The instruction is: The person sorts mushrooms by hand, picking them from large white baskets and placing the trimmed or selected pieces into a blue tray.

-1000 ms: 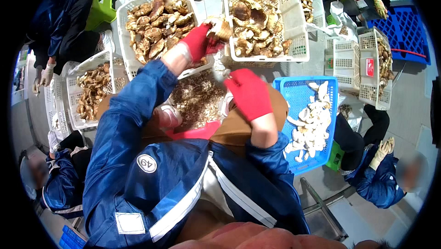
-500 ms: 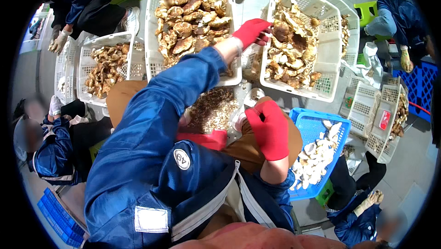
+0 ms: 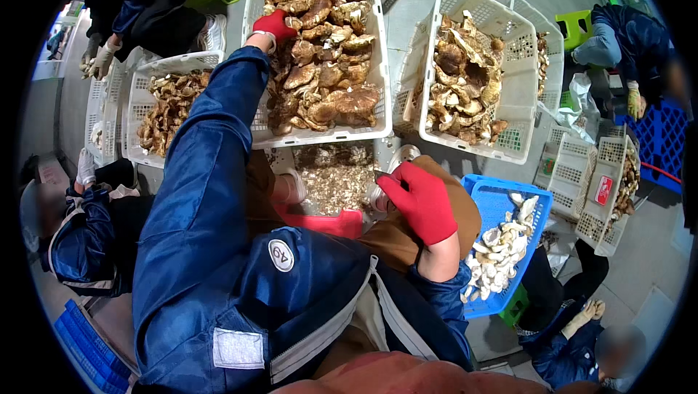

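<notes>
My left hand (image 3: 275, 27), in a red glove, reaches to the far left of a white crate (image 3: 325, 137) full of brown mushrooms (image 3: 320, 67). Its fingers are curled onto one mushroom there. Close to my right knee, my right hand (image 3: 423, 201), also red-gloved, is closed, and a small dark tip pokes out by the thumb; what it belongs to is hidden in the fist. Between my feet lies a heap of pale trimmings (image 3: 336, 179).
Another white crate (image 3: 476, 150) of mushrooms stands to the right. Beside my right knee is a blue basket (image 3: 491, 194) holding white trimmed mushroom pieces (image 3: 502, 252). A smaller crate (image 3: 145, 154) sits on the left. Several people in blue jackets work around me.
My left hand has swung left, from beside the right crate to the far left of the nearer mushroom crate, and its fingers have closed on a mushroom. My right hand has hardly moved.
</notes>
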`<state>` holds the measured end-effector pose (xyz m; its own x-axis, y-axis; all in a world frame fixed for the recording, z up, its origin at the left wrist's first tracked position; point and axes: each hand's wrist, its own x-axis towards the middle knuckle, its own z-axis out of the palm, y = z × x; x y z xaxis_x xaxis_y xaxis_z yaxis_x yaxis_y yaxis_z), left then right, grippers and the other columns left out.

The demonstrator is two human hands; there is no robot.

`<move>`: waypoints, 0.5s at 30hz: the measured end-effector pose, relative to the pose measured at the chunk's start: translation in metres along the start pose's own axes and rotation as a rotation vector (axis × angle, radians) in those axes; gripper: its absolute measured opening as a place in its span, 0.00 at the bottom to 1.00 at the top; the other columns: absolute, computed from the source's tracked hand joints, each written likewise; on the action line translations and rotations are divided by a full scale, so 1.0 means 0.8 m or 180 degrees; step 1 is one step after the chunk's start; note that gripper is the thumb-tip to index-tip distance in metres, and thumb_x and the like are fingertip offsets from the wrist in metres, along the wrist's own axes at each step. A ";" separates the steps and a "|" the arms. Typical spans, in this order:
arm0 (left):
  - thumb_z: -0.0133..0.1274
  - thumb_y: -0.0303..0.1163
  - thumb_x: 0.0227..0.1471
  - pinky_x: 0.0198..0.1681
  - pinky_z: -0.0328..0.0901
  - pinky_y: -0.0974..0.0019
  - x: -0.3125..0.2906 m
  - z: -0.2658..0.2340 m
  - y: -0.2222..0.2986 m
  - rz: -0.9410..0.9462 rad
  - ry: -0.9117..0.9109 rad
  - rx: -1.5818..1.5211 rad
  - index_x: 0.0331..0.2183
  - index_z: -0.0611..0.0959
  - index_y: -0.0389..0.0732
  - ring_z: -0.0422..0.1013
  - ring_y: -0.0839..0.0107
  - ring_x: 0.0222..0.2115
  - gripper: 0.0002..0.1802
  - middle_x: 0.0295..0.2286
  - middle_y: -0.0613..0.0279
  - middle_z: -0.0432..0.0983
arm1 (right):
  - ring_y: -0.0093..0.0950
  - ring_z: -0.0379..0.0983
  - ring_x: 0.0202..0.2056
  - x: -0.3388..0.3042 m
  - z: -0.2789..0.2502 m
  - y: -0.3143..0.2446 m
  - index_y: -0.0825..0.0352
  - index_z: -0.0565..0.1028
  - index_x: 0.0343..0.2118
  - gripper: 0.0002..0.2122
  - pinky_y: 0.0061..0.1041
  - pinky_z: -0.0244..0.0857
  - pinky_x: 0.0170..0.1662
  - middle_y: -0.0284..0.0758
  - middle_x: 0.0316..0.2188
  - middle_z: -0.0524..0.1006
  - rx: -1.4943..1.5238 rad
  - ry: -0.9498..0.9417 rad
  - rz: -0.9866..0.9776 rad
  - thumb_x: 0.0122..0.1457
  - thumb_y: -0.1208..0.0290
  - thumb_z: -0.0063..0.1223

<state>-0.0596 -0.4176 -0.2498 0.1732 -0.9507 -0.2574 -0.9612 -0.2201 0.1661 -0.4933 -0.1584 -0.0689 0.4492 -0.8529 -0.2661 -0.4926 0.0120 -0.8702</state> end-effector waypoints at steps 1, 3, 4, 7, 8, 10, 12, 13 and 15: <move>0.64 0.55 0.37 0.49 0.68 0.57 0.007 -0.004 0.000 0.0063 -0.0259 0.0040 0.51 0.77 0.44 0.74 0.52 0.45 0.40 0.44 0.49 0.78 | 0.35 0.73 0.30 0.002 0.001 -0.004 0.64 0.77 0.36 0.09 0.31 0.67 0.29 0.36 0.28 0.73 0.0304 -0.0048 0.0456 0.50 0.78 0.56; 0.66 0.54 0.36 0.49 0.68 0.59 0.013 -0.004 -0.008 0.0306 -0.0434 -0.0268 0.51 0.77 0.44 0.74 0.53 0.45 0.41 0.43 0.49 0.78 | 0.35 0.73 0.29 0.003 0.001 -0.004 0.66 0.76 0.35 0.06 0.31 0.66 0.29 0.38 0.27 0.72 -0.0181 0.0141 -0.0216 0.52 0.76 0.56; 0.67 0.53 0.35 0.49 0.68 0.59 0.014 -0.002 -0.015 0.0424 -0.0521 -0.0418 0.51 0.77 0.43 0.75 0.53 0.45 0.42 0.43 0.49 0.78 | 0.36 0.73 0.29 0.004 0.001 -0.005 0.66 0.76 0.34 0.05 0.32 0.65 0.29 0.38 0.26 0.72 -0.0418 0.0232 -0.0555 0.54 0.75 0.56; 0.68 0.51 0.35 0.51 0.66 0.59 0.010 0.000 -0.036 0.0684 -0.0538 -0.0345 0.52 0.75 0.36 0.73 0.52 0.47 0.45 0.46 0.45 0.76 | 0.37 0.72 0.27 0.010 0.004 -0.015 0.68 0.75 0.31 0.06 0.32 0.65 0.29 0.40 0.24 0.72 0.0066 0.0241 -0.0156 0.55 0.71 0.58; 0.67 0.51 0.36 0.53 0.65 0.58 0.005 0.000 -0.044 0.0671 -0.0567 -0.0230 0.53 0.74 0.35 0.72 0.52 0.49 0.46 0.48 0.43 0.75 | 0.37 0.72 0.27 0.013 0.004 -0.017 0.68 0.75 0.31 0.07 0.31 0.65 0.29 0.40 0.23 0.73 0.0044 0.0268 -0.0105 0.55 0.71 0.58; 0.68 0.51 0.36 0.50 0.66 0.60 -0.010 0.002 -0.050 0.0570 -0.0185 -0.0750 0.51 0.75 0.31 0.74 0.55 0.46 0.45 0.45 0.46 0.77 | 0.35 0.72 0.26 0.017 0.004 -0.022 0.68 0.75 0.30 0.08 0.30 0.65 0.30 0.40 0.22 0.73 -0.0002 0.0364 0.0011 0.54 0.69 0.60; 0.68 0.50 0.37 0.49 0.67 0.60 -0.039 -0.027 -0.031 0.0176 -0.0417 -0.1418 0.50 0.75 0.30 0.74 0.57 0.44 0.44 0.44 0.47 0.77 | 0.31 0.72 0.25 0.016 0.006 -0.028 0.69 0.74 0.28 0.10 0.29 0.65 0.30 0.39 0.21 0.74 0.0259 0.0500 0.0293 0.54 0.68 0.61; 0.69 0.47 0.36 0.45 0.68 0.62 -0.042 -0.023 -0.044 0.0052 0.0070 -0.1828 0.45 0.79 0.32 0.75 0.60 0.40 0.37 0.39 0.50 0.79 | 0.29 0.71 0.25 0.017 0.008 -0.028 0.69 0.74 0.28 0.10 0.28 0.65 0.30 0.39 0.21 0.74 0.0276 0.0518 0.0306 0.54 0.68 0.61; 0.67 0.41 0.43 0.42 0.70 0.62 -0.070 -0.036 -0.041 -0.0321 -0.0114 -0.3704 0.48 0.75 0.34 0.76 0.65 0.40 0.34 0.39 0.57 0.78 | 0.26 0.70 0.24 0.020 0.017 -0.016 0.70 0.74 0.27 0.10 0.27 0.64 0.29 0.37 0.20 0.74 0.0265 0.0729 0.0177 0.53 0.69 0.61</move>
<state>-0.0318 -0.3632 -0.2135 0.2135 -0.9149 -0.3427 -0.1636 -0.3793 0.9107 -0.4698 -0.1651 -0.0673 0.2379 -0.9456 -0.2220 -0.4445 0.0972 -0.8905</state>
